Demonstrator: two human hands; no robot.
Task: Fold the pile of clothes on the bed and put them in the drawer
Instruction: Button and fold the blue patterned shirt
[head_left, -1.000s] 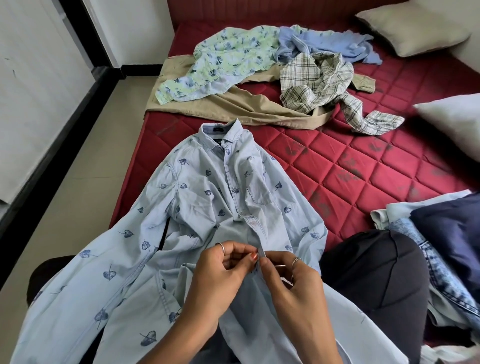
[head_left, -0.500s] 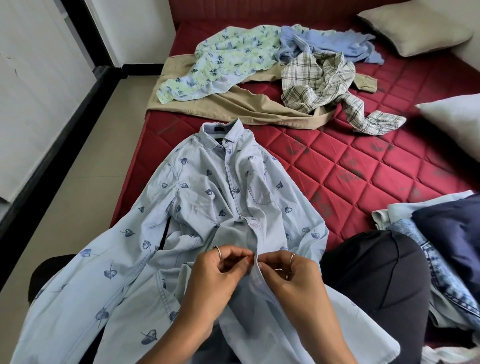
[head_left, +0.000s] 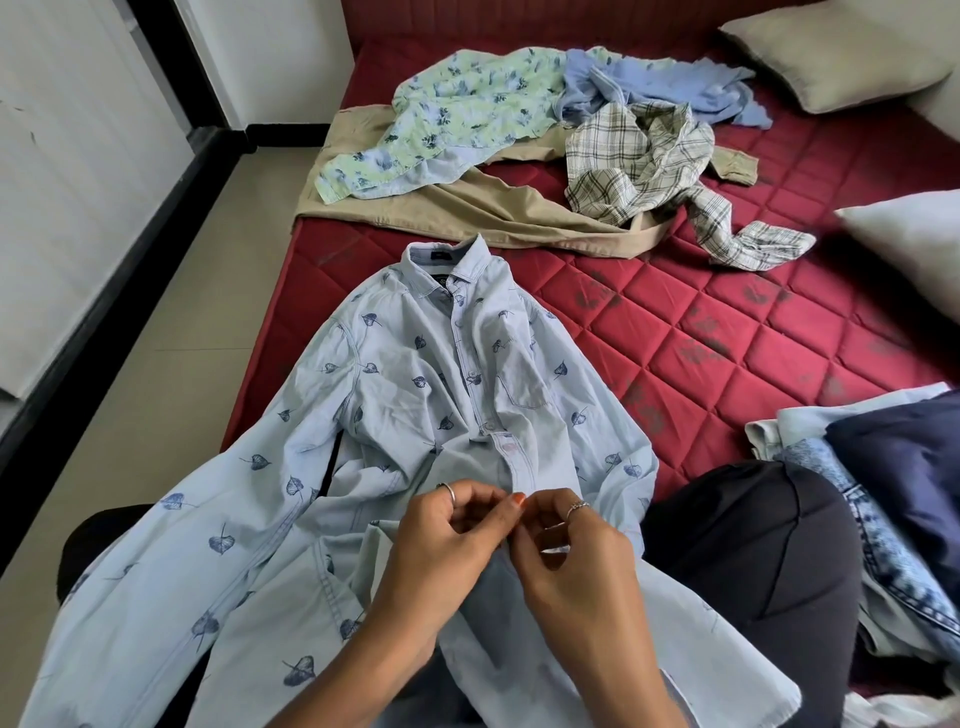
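Hands (head_left: 511, 540) pinching shirt (head_left: 415, 395) placket

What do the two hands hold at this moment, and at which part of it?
Both hands, the left hand and the right hand, pinch the light blue leaf-print shirt at its front button strip, near the lower part of the opening.

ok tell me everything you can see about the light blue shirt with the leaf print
The light blue leaf-print shirt is a long-sleeved, collared button-up in what looks like thin, chambray-like cotton, dotted with dark blue leaves. It has a chest pocket and a button placket, closed over the upper front and open lower down. It lies wrinkled, front up, collar pointing away, on the red quilted mattress, its lower part draped over the person's lap and one sleeve spread toward the floor side. The left hand and right hand pinch the placket edges together.
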